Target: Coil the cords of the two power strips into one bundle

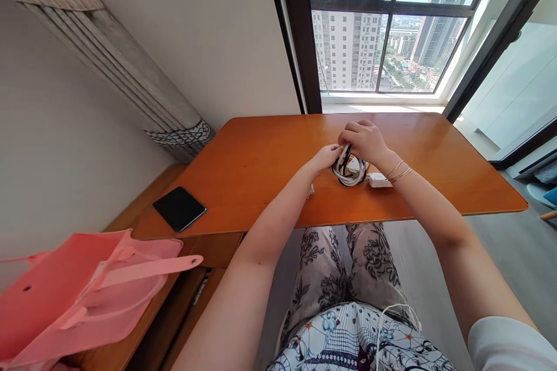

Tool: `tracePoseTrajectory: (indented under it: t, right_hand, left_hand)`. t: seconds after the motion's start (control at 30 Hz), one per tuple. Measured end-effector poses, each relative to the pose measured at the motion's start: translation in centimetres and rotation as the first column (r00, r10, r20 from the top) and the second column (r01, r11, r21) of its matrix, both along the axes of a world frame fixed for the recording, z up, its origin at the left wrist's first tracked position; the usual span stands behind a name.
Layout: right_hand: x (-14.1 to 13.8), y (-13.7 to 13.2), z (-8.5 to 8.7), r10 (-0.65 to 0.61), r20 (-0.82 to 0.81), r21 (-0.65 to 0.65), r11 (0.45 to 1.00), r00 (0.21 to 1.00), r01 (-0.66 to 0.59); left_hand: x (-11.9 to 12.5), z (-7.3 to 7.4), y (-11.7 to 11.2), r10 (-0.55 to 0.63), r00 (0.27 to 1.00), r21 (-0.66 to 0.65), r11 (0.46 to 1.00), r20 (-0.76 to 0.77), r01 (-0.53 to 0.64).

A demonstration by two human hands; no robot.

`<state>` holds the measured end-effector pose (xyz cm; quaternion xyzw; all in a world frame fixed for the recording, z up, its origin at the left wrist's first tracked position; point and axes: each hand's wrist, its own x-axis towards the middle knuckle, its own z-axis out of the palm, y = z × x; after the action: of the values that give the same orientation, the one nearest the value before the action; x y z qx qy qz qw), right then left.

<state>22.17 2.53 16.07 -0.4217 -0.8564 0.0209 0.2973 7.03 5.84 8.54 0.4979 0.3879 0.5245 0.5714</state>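
Over the middle of the orange-brown table (261, 156), a coiled bundle of black and white cables (344, 177) is between my hands. The fingers of my left hand (327, 157) close on the bundle's left upper edge. My right hand (362, 140) grips the top of the same coil, its fingers bent and partly hiding the loops. A white block (380, 180), perhaps an adapter, lies on the table under my right wrist, beside the coil. Behind my left forearm a small white piece (311, 190) peeks out; its kind is hidden.
A dark-screened tablet or phone (179, 208) lies at the table's left front corner. Left of it, an open pink bag (100, 284) stands on a lower wooden surface. A window (387, 52) is beyond the far edge, and a grey curtain (130, 69) hangs at the left.
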Motion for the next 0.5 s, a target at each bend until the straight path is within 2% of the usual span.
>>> tracePoseTrajectory:
  t: [0.1,0.17,0.3,0.37,0.43,0.5]
  right_hand:
    - [0.2,0.9,0.8,-0.203,0.002,0.028,0.979,0.979,0.203]
    - [-0.7,1.1,0.8,-0.222,0.024,0.021,0.975,0.975,0.221]
    - [-2.5,1.7,0.5,-0.118,0.110,0.028,0.993,0.987,0.116]
    - [-2.3,2.3,0.6,-0.070,0.165,-0.014,0.997,0.984,0.073]
    - [-0.8,2.7,0.6,-0.012,0.175,-0.136,0.990,0.985,0.036]
    - [1.5,2.8,0.3,0.078,0.088,-0.310,0.950,0.993,-0.047]
  left_hand:
    - [0.2,0.7,0.3,-0.222,0.957,-0.134,0.971,-0.187,0.199]
    - [0.5,0.8,0.1,-0.282,0.933,-0.165,0.954,-0.225,0.249]
    - [0.8,0.1,-0.5,-0.275,0.955,-0.200,0.947,-0.110,0.250]
    - [0.6,-0.3,-0.6,-0.321,0.946,-0.245,0.922,-0.042,0.301]
    - [0.1,-0.5,-0.6,-0.386,0.922,-0.293,0.881,0.007,0.371]
    - [-0.6,-0.7,-0.6,-0.432,0.901,-0.344,0.840,0.046,0.421]
